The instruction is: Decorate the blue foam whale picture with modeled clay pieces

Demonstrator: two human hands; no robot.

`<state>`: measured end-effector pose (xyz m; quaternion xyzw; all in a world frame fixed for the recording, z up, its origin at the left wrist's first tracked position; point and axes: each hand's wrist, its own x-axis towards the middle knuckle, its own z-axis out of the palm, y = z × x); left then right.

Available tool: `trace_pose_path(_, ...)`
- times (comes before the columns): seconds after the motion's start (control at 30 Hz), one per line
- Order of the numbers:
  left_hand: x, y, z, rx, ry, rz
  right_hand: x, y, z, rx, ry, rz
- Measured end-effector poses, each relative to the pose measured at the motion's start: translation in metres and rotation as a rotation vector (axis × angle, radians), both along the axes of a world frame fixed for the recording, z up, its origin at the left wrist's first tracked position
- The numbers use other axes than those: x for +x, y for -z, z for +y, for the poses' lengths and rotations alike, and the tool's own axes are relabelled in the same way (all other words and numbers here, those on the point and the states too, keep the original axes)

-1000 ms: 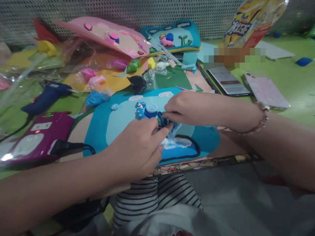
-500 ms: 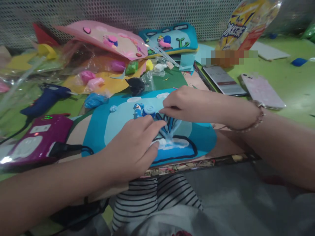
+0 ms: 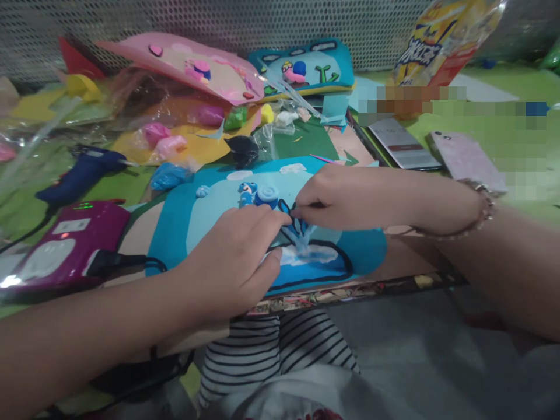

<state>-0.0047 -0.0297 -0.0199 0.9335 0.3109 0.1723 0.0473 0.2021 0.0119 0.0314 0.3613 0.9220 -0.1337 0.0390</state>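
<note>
A blue foam picture board [image 3: 175,219] lies in front of me, with a small blue clay figure [image 3: 258,193] stuck near its top and a white clay patch [image 3: 306,255] lower down. My left hand [image 3: 234,256] rests on the board with its fingers curled, their tips pressing on thin dark blue clay strands [image 3: 297,230]. My right hand [image 3: 339,195], a bead bracelet [image 3: 479,207] on its wrist, pinches the top end of those strands right next to the figure. The two hands' fingertips almost touch.
A purple power strip [image 3: 65,245] with a black plug sits at the left, a blue glue gun [image 3: 81,172] behind it. Bagged clay lumps [image 3: 168,143], two other foam pictures [image 3: 306,67], a snack bag [image 3: 441,41] and two phones [image 3: 468,160] lie beyond the board.
Both hands stayed on the dark blue strands. The left fingers curled in further and the right hand's pinch shifted slightly along the strand; the view wobbled a little.
</note>
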Motion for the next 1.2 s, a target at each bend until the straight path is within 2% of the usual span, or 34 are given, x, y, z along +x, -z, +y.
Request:
trace_pose_path(0.27, 0.0010, -0.0025, 0.0000, 0.026, -0.006, 0.043, -0.0039, 0.0082, -0.0053, 0.042, 0.053, -0.053)
trace_pose_path(0.57, 0.0021, -0.0031, 0.0020, 0.024, 0.005, 0.043, -0.0065, 0.0038, -0.0105, -0.018, 0.070, -0.042)
trace_pose_path(0.83, 0.0020, -0.0022, 0.0011, 0.022, 0.000, 0.050, -0.0021, 0.0091, -0.0081, 0.031, 0.042, -0.027)
trace_pose_path(1.2, 0.0025, -0.0051, 0.0013, -0.022, -0.021, 0.088, -0.0022, 0.0029, -0.0045, -0.003, 0.076, -0.057)
